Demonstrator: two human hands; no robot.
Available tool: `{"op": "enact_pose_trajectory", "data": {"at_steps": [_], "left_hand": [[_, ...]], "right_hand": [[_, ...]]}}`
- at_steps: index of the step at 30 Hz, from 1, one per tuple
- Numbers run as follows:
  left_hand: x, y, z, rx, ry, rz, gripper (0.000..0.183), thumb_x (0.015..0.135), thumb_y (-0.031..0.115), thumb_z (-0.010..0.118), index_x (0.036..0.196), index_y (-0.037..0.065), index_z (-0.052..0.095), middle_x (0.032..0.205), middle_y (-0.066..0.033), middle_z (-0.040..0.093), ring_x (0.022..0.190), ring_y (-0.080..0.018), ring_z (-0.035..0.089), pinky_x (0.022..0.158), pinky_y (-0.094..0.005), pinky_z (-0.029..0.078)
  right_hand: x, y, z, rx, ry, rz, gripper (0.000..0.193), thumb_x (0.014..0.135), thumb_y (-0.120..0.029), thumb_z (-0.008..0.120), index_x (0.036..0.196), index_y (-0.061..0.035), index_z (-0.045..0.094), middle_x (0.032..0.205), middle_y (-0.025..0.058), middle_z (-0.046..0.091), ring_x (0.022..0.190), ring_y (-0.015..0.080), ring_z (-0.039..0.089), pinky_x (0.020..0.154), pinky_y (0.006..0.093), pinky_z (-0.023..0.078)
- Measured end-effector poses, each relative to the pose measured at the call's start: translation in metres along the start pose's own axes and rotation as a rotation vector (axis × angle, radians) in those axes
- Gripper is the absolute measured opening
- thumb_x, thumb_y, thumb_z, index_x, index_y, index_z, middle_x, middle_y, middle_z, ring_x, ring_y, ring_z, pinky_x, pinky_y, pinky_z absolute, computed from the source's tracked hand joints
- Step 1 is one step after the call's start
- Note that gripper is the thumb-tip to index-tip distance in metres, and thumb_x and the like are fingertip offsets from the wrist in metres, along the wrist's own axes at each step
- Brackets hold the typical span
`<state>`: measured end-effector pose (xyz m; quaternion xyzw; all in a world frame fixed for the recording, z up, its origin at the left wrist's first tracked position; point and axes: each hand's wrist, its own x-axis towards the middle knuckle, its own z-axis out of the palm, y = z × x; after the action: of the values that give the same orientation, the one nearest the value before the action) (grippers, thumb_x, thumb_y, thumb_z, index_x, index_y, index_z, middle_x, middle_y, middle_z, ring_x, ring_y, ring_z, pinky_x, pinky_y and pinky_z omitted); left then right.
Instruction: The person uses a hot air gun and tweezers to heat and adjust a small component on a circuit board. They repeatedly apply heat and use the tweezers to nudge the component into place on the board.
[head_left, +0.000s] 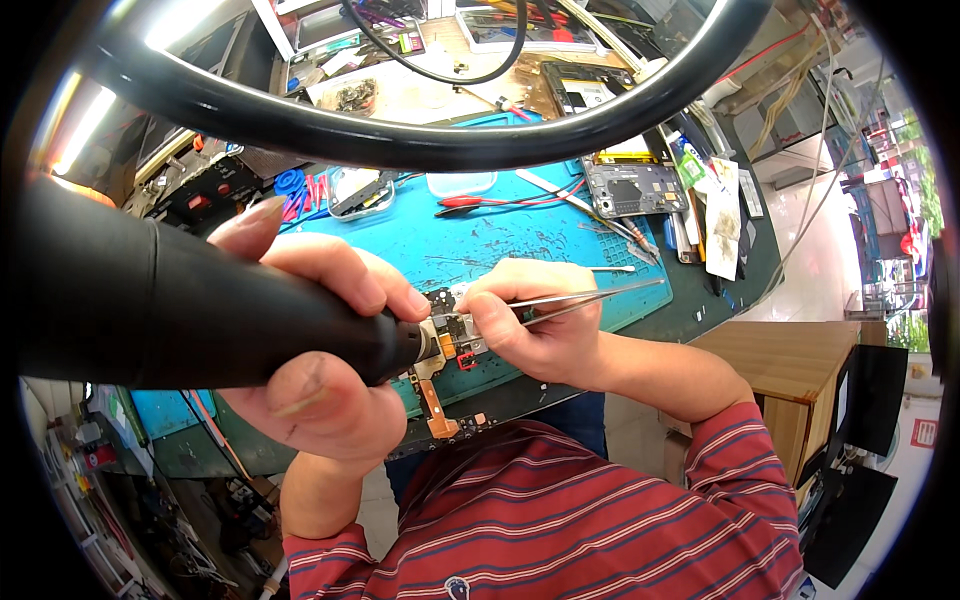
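My left hand [350,425] is wrapped round a thick black cylindrical tool [200,300] that looks like a hot-air gun. Its narrow end comes down over a small circuit board [440,302], and my left fingertips reach the board's far edge. A copper-coloured flex strip [432,400] runs from the board toward me. In my right hand [535,325], metal tweezers [600,294] are pinched, their tips over the board beside a small red-edged part [466,361]. The black tool hides part of the board and of my left palm.
A blue work mat [400,240] lies underneath. Red and black leads [500,203], a tub of parts [360,195] and an opened device [635,188] are farther off. A thick black hose [400,145] arches across the upper view. Wooden cabinet [780,370] at right.
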<state>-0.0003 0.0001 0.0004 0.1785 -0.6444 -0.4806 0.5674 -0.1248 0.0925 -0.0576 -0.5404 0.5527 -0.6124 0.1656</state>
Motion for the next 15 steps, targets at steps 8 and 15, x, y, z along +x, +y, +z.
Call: {"op": "enact_pose_trajectory", "data": {"at_steps": [8, 15], "left_hand": [[0.001, 0.0037, 0.0012, 0.02, 0.005, -0.009, 0.078, 0.09, 0.063, 0.042, 0.128, -0.004, 0.031, 0.08, -0.0071, 0.048, 0.054, -0.0153, 0.052, 0.05, -0.027, 0.047], [-0.0007, 0.0018, 0.0022, -0.003, 0.005, -0.008, 0.077, 0.091, 0.063, 0.041, 0.128, -0.004, 0.031, 0.08, -0.0071, 0.048, 0.054, -0.0148, 0.052, 0.05, -0.0264, 0.047]], "right_hand": [[0.0015, 0.0001, 0.0023, -0.036, -0.005, -0.008, 0.004, 0.08, -0.004, 0.066, 0.076, -0.0019, 0.066, 0.061, 0.0058, 0.058, 0.049, 0.0123, 0.053, 0.045, 0.0263, 0.042], [0.0015, 0.0002, 0.0003, -0.069, -0.045, 0.008, 0.005, 0.08, -0.001, 0.062, 0.077, 0.0006, 0.066, 0.065, 0.0086, 0.061, 0.053, 0.0133, 0.056, 0.048, 0.0261, 0.044]]}}
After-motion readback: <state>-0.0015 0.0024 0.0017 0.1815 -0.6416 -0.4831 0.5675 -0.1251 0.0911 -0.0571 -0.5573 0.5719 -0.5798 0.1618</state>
